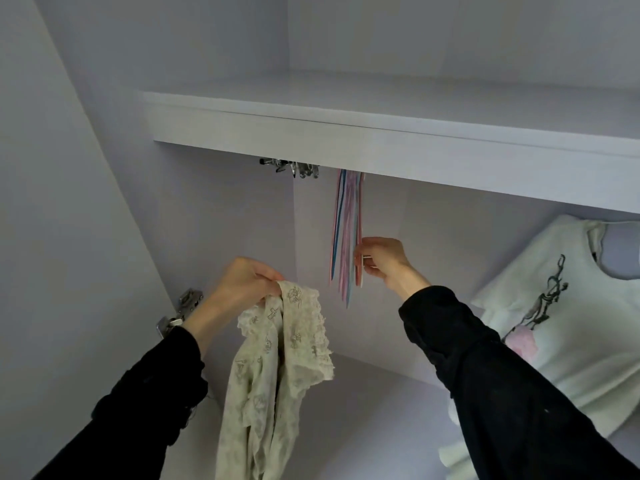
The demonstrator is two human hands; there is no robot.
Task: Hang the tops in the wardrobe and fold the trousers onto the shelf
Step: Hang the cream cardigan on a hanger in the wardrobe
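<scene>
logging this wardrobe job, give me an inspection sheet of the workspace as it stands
surface: white shelf above the hanging space, nothing seen on it
job's things: lace top hangs bunched; hangers hang in a bunch under the shelf; white printed top already hung at right
clutter: metal clips under the shelf
grips: left hand holds the lace top; right hand pinches a hanger
cables: nothing seen
surroundings: white wardrobe walls, door hinge at left

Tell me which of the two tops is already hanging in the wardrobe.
The pale mint top with the dark printed figure, at the right under the shelf. The cream lace top is bunched in the left hand, not yet on a hanger.
</scene>
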